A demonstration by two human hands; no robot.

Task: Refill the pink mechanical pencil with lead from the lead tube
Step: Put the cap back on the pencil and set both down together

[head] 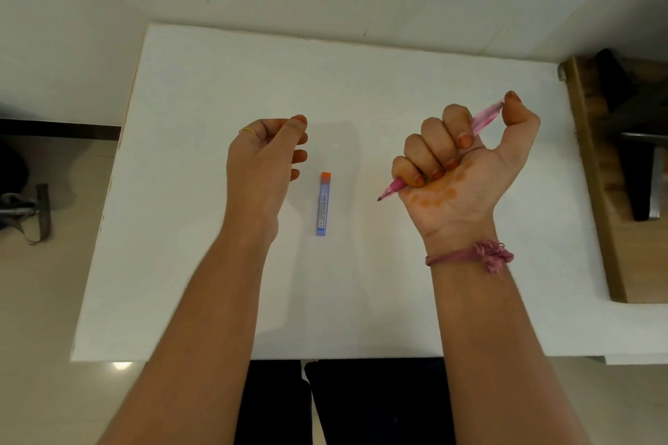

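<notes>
From the head view, the tube (323,204) lies flat on the white table (397,300), orange cap away from the person, and I use it as the landmark. Just left of it the left hand (265,163) hovers, fingers loosely curled, holding nothing I can see. To its right, well apart, the right hand (459,163) is closed in a fist around the pencil (484,117), thumb on the top end, tip pointing down toward the tube. The pencil looks light and stiff (smooth plastic, maybe slippery), so the barrel is the place to grip. The leads inside the tube are probably very fragile; pinch the tube by its sides, near the cap.
</notes>
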